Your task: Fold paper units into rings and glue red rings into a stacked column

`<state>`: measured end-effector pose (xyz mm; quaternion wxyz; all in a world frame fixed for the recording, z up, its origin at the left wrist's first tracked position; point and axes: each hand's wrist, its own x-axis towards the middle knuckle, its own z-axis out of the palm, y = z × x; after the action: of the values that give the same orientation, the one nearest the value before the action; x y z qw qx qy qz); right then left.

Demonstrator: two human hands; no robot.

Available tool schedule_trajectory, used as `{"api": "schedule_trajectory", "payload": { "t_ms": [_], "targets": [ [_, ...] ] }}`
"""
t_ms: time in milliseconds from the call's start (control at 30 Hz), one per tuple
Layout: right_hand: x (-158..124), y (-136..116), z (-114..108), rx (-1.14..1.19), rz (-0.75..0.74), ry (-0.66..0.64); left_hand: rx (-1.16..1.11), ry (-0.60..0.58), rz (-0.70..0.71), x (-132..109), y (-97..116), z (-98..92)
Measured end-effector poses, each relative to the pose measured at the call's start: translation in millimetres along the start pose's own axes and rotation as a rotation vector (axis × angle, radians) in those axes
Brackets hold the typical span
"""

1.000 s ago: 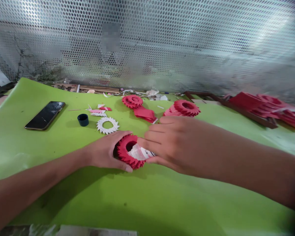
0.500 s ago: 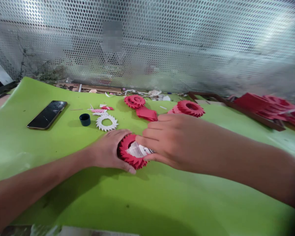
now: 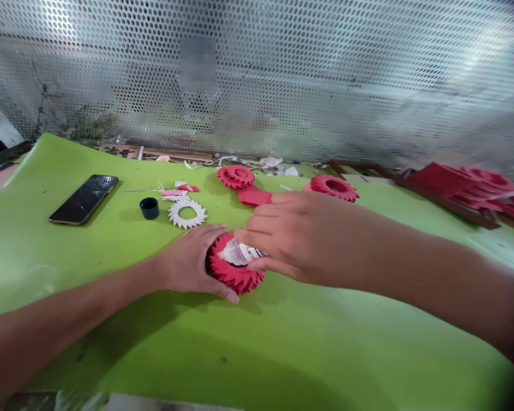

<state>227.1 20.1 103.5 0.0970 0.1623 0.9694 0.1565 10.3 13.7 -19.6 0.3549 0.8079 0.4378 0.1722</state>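
Observation:
A red toothed paper ring lies on the green table cover. My left hand curls round its left side, thumb under the near edge. My right hand comes in from the right and pinches a small white printed tube whose end sits over the ring's middle. The ring's right side is hidden under my right fingers.
A phone lies at the left. A dark cap and a white toothed ring sit behind my left hand. More red rings and red paper stacks lie at the back and right. A perforated metal wall closes the back.
Both hands and the red ring have shifted slightly right. My right hand has pushed the white tube further over the ring's middle.

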Motion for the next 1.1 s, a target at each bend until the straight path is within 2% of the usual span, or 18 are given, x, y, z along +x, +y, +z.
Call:
{"api": "schedule_trajectory", "payload": {
  "t_ms": [100,400,667,800,1100],
  "targets": [
    [1,2,0,0.062,0.038,-0.031,0.014,-0.001,-0.001,0,1,-0.2],
    [3,15,10,0.024,-0.036,0.101,0.053,-0.001,-0.008,0,0,-0.2],
    [4,22,8,0.028,-0.021,0.078,0.050,-0.014,-0.024,0,-2,1.5],
    [3,27,11,-0.016,-0.019,0.079,0.046,-0.006,0.011,0,-3,1.1],
    [-5,29,11,-0.038,0.056,-0.006,0.035,0.002,0.026,-1,-5,2.7]
  ]
}}
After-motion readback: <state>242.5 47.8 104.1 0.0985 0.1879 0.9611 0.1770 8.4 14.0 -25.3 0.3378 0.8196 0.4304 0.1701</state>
